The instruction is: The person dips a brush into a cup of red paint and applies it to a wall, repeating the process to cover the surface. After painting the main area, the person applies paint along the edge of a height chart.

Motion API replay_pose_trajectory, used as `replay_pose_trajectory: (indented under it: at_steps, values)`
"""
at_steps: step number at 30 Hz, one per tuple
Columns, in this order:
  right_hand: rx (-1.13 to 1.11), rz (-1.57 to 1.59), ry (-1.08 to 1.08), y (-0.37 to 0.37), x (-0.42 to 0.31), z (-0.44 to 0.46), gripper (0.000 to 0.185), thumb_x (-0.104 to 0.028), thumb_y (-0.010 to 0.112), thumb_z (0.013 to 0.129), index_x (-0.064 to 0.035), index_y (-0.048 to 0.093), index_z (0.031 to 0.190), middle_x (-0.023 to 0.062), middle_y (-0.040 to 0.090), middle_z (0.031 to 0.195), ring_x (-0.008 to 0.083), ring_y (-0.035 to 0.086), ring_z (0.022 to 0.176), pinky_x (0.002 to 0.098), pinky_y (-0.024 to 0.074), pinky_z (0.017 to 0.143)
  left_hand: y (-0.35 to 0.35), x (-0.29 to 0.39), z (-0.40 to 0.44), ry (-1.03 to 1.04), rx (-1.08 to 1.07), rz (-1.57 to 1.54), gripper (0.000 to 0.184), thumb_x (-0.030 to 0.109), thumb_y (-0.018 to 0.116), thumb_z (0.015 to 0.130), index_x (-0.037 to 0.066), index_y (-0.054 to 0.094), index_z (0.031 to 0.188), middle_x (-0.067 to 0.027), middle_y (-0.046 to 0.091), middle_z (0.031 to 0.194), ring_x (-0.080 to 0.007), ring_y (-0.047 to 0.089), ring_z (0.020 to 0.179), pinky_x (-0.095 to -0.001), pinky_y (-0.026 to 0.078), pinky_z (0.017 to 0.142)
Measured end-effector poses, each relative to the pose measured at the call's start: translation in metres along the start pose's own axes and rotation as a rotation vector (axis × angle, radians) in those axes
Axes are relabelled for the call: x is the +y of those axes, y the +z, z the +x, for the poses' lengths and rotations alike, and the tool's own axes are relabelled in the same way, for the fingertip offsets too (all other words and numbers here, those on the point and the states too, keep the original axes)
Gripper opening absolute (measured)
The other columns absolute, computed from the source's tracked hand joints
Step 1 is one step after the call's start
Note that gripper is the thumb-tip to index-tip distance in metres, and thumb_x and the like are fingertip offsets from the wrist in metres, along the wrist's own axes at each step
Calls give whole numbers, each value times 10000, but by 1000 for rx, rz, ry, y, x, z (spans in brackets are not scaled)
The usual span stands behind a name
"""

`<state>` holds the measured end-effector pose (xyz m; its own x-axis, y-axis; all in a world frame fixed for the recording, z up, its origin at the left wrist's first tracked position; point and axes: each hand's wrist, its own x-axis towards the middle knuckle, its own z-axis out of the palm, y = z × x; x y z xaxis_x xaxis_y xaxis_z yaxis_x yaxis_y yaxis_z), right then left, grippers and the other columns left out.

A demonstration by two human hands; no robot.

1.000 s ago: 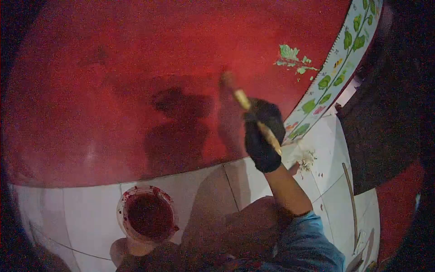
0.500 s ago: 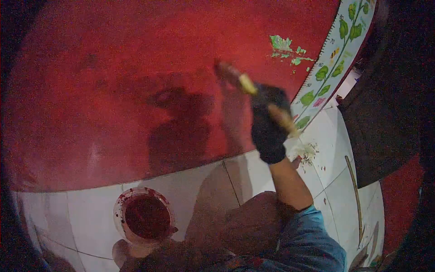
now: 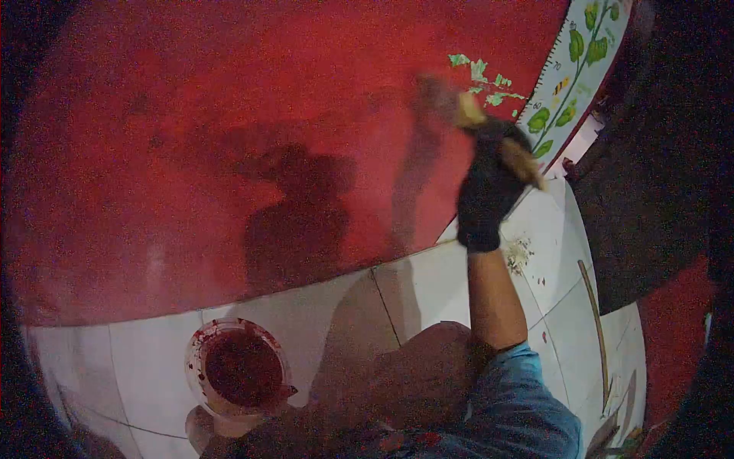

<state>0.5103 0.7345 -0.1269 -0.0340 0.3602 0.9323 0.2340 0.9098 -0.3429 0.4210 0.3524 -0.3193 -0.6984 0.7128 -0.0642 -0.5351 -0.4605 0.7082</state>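
Note:
My right hand (image 3: 487, 187), in a dark glove, is closed around a paintbrush (image 3: 469, 112). Its blurred bristle end points up and left at the red wall (image 3: 306, 84), while the handle end sticks out behind the hand. Whether the bristles touch the wall I cannot tell. Pale green, unpainted-looking patches (image 3: 479, 70) show just above and right of the brush. At the lower left is a pale bucket (image 3: 197, 375) with dark red paint (image 3: 243, 367) inside. A rounded, shadowed shape (image 3: 200, 432) borders its lower left side; whether this is my left hand is unclear.
A measuring strip with painted leaves (image 3: 562, 96) runs along the wall's right edge. White floor tiles (image 3: 157, 359) meet the wall's base. Pale flakes (image 3: 520, 256) and a thin stick (image 3: 596, 329) lie on the right, near a dark area (image 3: 650, 206).
My right hand has moved up and right with the paintbrush, closer to the pale green patches and the measuring strip. The view has shifted slightly.

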Motion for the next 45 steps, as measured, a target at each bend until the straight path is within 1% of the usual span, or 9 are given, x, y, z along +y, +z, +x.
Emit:
replay_pose_trajectory:
  at_steps: [5, 7, 17, 24, 27, 30, 40, 42, 45]
  values:
    - [-16, -286, -31, 26, 94, -56, 95, -83, 485, 829, -35, 542, 888, 77, 581, 887, 205, 532, 883, 317, 411, 776, 117, 38, -16, -29, 248, 32, 494, 428, 512, 768, 52, 461, 1084, -84, 550, 891, -228, 543, 658, -382, 477, 535]
    - [-348, 316, -149, 12, -11, -38, 125, -72, 452, 831, -44, 548, 907, 100, 577, 955, 250, 523, 940, 336, 398, 818, 103, 38, -10, -13, -83, 144, 824, 600, 627, 597, 153, 371, 1240, -88, 405, 1243, -282, 375, 1152, -433, 273, 1006]
    - [-110, 129, -157, 14, -6, -27, 128, -78, 516, 815, -12, 573, 909, 83, 570, 887, 205, 540, 823, 320, 434, 738, 97, 38, -23, 5, -46, -51, 817, 516, 677, 614, 127, 346, 1251, -77, 456, 1204, -244, 439, 1107, -394, 312, 989]
    - [-1557, 327, -20, 33, -48, -94, 285, -178, 509, 792, -63, 558, 1048, 85, 560, 949, 195, 530, 863, 345, 429, 744, 91, 29, -19, 9, 207, -40, 648, 482, 560, 673, 112, 429, 1189, -110, 485, 1160, -270, 478, 1052, -428, 388, 918]
    - [-1276, -15, 279, 19, -53, -48, 295, -181, 468, 848, -66, 496, 1118, 82, 545, 1015, 186, 515, 905, 310, 415, 785, 98, 34, -24, 108, 133, 262, 629, 424, 585, 666, 107, 429, 1186, -105, 487, 1158, -262, 480, 1050, -417, 389, 918]
    - [-78, 187, -114, 13, -36, -37, 128, -146, 493, 848, -31, 543, 821, 82, 553, 837, 189, 510, 786, 310, 414, 727, 97, 37, -26, 149, 117, 345, 615, 366, 610, 659, 101, 428, 1183, -100, 489, 1155, -254, 482, 1048, -406, 389, 917]
    - [-1451, -22, -186, 28, -94, -63, 298, -176, 492, 838, -53, 511, 1109, 114, 546, 1065, 223, 486, 1025, 317, 348, 913, 94, 45, -30, 240, 89, 416, 608, 172, 695, 635, 83, 427, 1174, -84, 496, 1147, -228, 489, 1040, -370, 392, 914]
    - [-824, 1032, 627, 33, -48, -73, 222, -201, 494, 828, -48, 552, 979, 103, 578, 933, 205, 539, 866, 336, 423, 750, 93, 46, -29, 255, 86, 460, 615, 134, 712, 630, 80, 427, 1172, -81, 497, 1145, -223, 490, 1039, -362, 392, 913]
    - [-669, 99, 94, 22, -46, -54, 275, -152, 371, 912, -7, 477, 1120, 112, 511, 1096, 216, 480, 978, 307, 379, 883, 105, 45, -27, 259, 94, 361, 587, 122, 703, 652, 63, 427, 1166, -82, 495, 1146, -215, 485, 1043, -347, 382, 920]
